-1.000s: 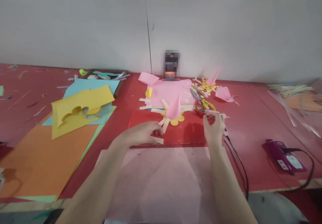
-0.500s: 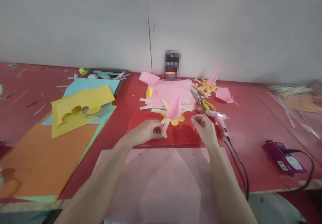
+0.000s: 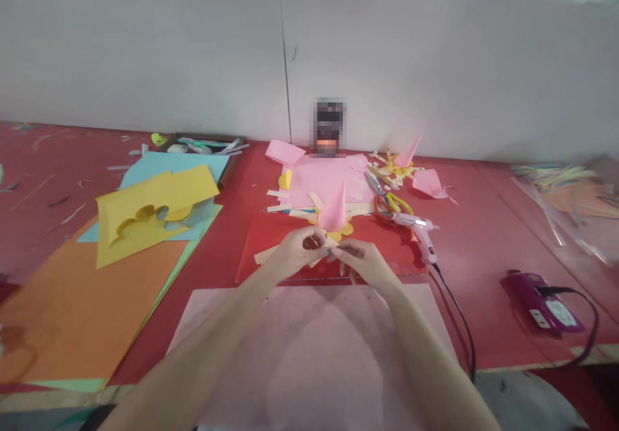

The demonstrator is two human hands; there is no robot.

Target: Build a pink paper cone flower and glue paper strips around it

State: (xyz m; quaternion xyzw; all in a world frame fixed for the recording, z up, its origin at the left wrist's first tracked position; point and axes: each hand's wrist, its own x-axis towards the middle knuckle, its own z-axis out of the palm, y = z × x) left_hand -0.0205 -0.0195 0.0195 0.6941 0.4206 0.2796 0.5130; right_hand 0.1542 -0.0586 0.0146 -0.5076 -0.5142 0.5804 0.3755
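My left hand (image 3: 296,250) and my right hand (image 3: 363,260) meet over a red sheet (image 3: 387,250), fingers pinched together on a cream paper strip (image 3: 323,244). Just beyond them stands a pink paper cone (image 3: 333,208) on a yellow flower shape (image 3: 344,230), with more cream strips fanned around its base. A pink glue gun (image 3: 420,232) lies on the red sheet to the right of my right hand, its black cord running toward the table's front edge. A pale pink sheet (image 3: 309,353) lies under my forearms.
Orange (image 3: 72,308), yellow (image 3: 149,211) and blue sheets are stacked at the left. Red-and-yellow scissors (image 3: 389,204), pink cones and scraps lie behind the cone on a pink sheet. A purple device (image 3: 544,299) with a cable sits at the right. A white wall closes the back.
My right hand let go of the glue gun, which now lies on the red sheet, and moved left to join my left hand at the strip in front of the cone.
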